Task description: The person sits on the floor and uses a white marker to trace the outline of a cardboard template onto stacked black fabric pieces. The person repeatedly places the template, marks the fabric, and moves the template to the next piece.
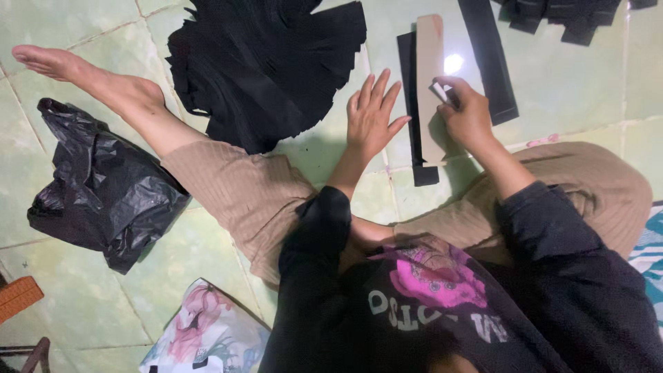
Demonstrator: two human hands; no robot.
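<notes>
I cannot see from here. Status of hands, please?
Left hand flat on floor. Right hand holds small white marker on tan template over black strip. Nothing blocking.

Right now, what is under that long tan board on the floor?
A black fabric strip lies under the tan board, showing along its left edge and past its near end. How far the strip runs beneath is hidden. The right hand holds a small white piece on the board.
</notes>
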